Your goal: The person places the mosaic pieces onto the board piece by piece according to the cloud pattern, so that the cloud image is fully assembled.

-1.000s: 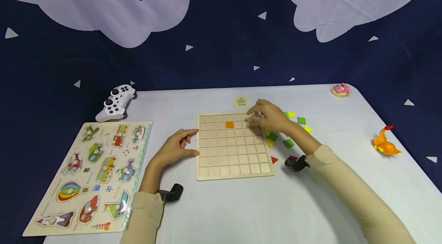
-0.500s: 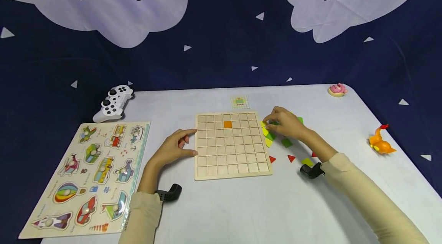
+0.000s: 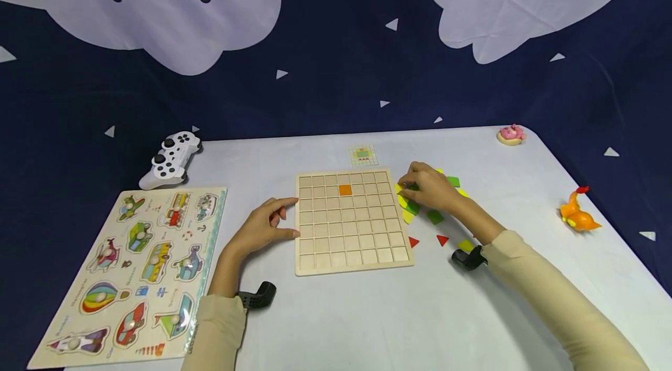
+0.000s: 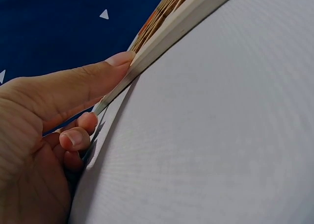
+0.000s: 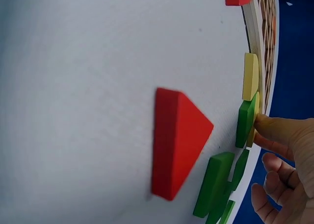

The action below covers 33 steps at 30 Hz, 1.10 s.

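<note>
Middle of the white table (image 3: 336,324), head view: a wooden grid board (image 3: 359,225) lies flat with one orange square (image 3: 345,189) sitting in it, second row from the far edge. Left hand (image 3: 265,222) is at the board's left edge, thumb and index finger spread apart with both tips touching it. Right hand (image 3: 427,185) is bent down just past the board's right edge, over a loose bunch of yellow pieces (image 3: 408,216) and green pieces (image 3: 435,217), with a couple of red triangles (image 3: 443,240) closer in. A little grid card (image 3: 364,154) lies just beyond the board. Over on the left there's a picture puzzle (image 3: 211,242) with a white game controller (image 3: 172,160) behind it; way off right, an orange toy (image 3: 579,218) and a pink one (image 3: 511,135). Dark blue cloth (image 3: 341,85) behind it all.

Left wrist view: thumb stretched out straight, tip on the board's rim, the other visible fingertips curled in below it.

Right wrist view: thumb is touching a yellow piece right by the board's edge, green ones packed around it, one red triangle big up front. Can't tell if that yellow piece is actually pinched.
</note>
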### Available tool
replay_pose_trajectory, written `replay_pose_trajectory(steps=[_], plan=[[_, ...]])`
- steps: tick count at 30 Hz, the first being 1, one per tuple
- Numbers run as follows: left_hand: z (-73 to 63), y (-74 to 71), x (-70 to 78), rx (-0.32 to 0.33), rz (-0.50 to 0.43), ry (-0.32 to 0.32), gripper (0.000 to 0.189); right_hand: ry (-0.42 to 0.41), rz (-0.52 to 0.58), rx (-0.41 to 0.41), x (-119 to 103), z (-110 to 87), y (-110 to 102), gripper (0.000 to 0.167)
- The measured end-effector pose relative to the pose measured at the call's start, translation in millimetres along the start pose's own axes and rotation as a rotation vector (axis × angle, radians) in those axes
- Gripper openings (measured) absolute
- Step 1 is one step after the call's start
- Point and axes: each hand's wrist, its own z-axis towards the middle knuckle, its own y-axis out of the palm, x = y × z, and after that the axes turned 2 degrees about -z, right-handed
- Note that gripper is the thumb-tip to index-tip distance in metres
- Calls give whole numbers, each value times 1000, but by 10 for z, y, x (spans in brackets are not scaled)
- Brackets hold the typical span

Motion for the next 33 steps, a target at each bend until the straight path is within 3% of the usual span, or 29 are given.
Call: replay_pose_trajectory(steps=[7, 18, 33], plan=[[-2, -10, -3, 4, 0, -8, 72, -12, 10, 10, -16, 7, -35, 28], [0, -20, -9, 0, -12, -1, 72, -18, 105, -31, -74, -208, -78, 29], [-10, -12, -2, 4, -10, 3, 71, -10, 67, -73, -108, -203, -45, 28]])
